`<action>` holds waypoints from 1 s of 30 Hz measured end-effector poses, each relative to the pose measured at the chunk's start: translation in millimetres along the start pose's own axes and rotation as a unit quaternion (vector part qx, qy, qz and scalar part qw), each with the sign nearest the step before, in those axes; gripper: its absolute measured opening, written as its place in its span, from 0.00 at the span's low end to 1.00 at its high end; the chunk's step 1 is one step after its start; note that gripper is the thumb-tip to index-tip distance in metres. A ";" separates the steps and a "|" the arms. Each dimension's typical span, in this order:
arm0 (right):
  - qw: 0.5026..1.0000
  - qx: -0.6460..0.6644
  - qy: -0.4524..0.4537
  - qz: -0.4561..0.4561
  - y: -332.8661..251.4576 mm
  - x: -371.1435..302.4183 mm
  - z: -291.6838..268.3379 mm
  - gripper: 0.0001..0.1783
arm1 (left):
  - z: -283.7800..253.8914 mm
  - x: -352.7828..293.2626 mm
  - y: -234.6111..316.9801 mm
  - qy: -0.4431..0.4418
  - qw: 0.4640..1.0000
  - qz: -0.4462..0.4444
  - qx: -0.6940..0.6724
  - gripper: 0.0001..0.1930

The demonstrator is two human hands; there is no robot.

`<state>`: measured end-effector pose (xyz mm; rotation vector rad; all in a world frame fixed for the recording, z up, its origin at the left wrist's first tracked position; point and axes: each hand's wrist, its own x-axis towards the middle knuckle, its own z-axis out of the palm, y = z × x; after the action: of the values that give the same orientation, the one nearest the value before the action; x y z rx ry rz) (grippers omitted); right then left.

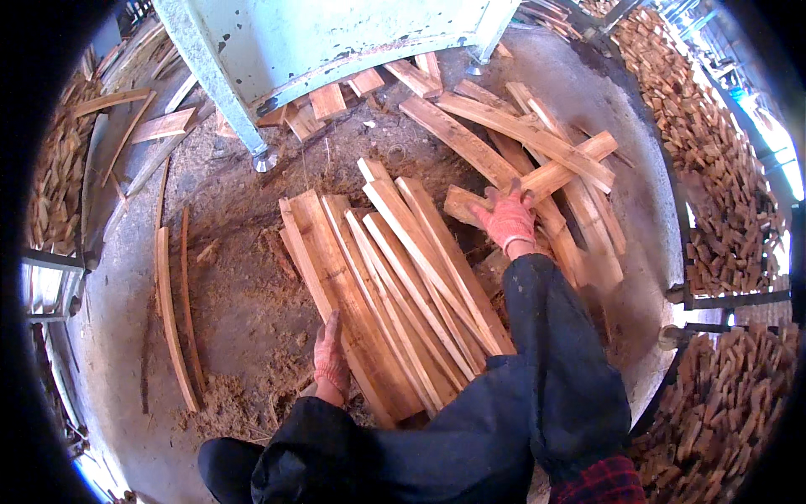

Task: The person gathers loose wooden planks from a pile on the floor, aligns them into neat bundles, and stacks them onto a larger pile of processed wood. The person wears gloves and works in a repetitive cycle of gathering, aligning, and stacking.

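Observation:
A pile of long, sawn wooden boards (344, 286) lies lengthwise in front of me, some pieces tilted across others. My left hand (331, 361), in an orange-pink glove with darkened fingertips, rests along the pile's left edge with its fingers stretched out and together. To the right of this pile, my right hand (509, 217), gloved alike, grips a short wooden board (571, 164) near its left end, fingers over the top. That board lies slantwise across other loose planks (470, 139). The underside of my right hand's grip is hidden.
A chipped pale-blue metal machine frame (210, 67) stands on feet at the far side, with offcuts (327, 101) beneath it. Thin strips (172, 319) lie on the sawdust-strewn floor at left. Racks of stacked wood pieces (714, 160) line the right; another stack (59, 176) is far left.

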<state>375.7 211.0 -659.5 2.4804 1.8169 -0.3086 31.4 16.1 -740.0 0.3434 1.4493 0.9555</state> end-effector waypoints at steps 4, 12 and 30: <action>0.995 -0.089 0.042 0.035 21.7 -5.3 17.3 0.35 | -6.7 -3.7 8.2 -0.004 1.000 -0.024 -0.019 0.34; 0.887 0.443 -0.024 0.131 135.2 -209.9 -9.5 0.48 | 7.0 -13.5 19.7 0.058 0.995 -0.038 -0.073 0.37; 0.766 0.630 -0.052 0.120 62.7 -321.7 -90.8 0.58 | 15.2 -19.1 21.5 0.008 0.986 -0.080 -0.144 0.40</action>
<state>354.0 -95.7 -514.1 3.1503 1.3110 -2.1983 41.1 20.6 -709.3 0.0068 1.3088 1.0212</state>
